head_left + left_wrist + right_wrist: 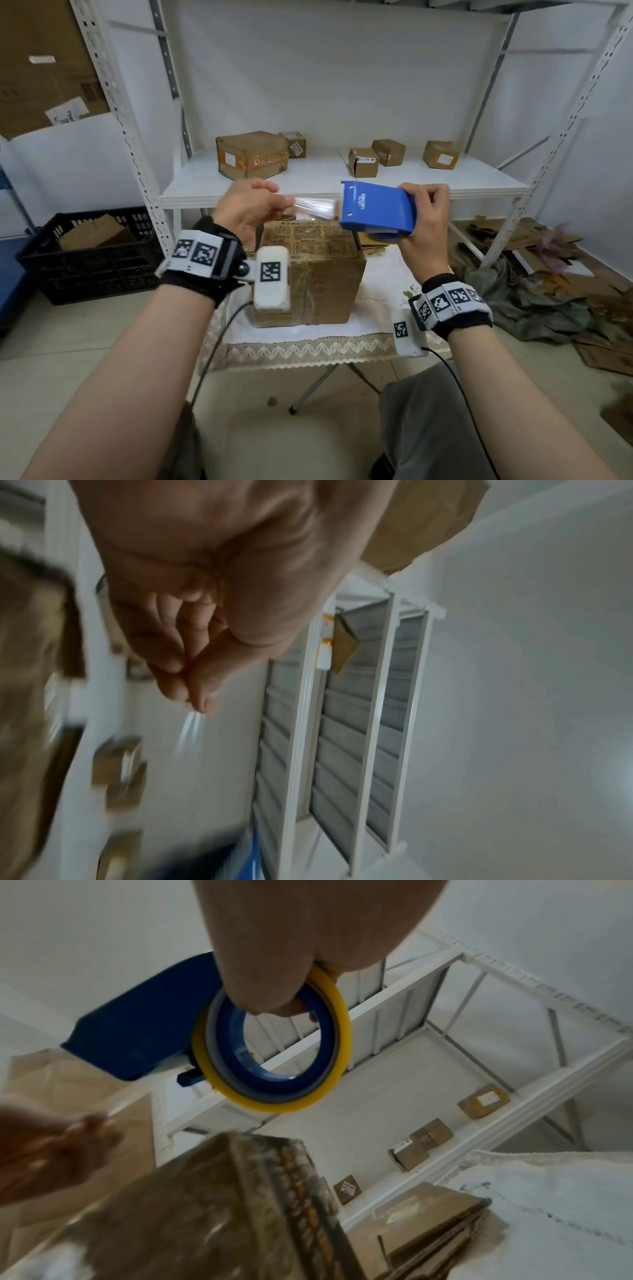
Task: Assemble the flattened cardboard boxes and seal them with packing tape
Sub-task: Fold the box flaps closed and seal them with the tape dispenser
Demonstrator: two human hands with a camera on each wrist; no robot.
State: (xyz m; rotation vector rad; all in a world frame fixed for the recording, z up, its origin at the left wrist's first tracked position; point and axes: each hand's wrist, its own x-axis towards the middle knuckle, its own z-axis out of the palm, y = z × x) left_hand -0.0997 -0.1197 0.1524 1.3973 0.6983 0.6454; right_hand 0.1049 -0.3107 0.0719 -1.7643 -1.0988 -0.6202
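Observation:
A blue tape dispenser (376,209) hangs in the air above an assembled cardboard box (318,270), and my right hand (423,219) grips it. In the right wrist view my fingers hook through the yellow-rimmed tape roll (274,1053). A strip of clear packing tape (313,205) runs left from the dispenser. My left hand (250,209) pinches its free end; the pinched tape end (192,729) shows below thumb and fingertips (202,693). The box stands on a white cloth-covered table (383,298), with printed text on its top.
A white metal shelf (342,185) behind the table holds several small cardboard boxes (251,154). A black crate (92,253) with cardboard stands on the floor at left. Flattened cardboard (513,240) and a grey cloth lie on the floor at right.

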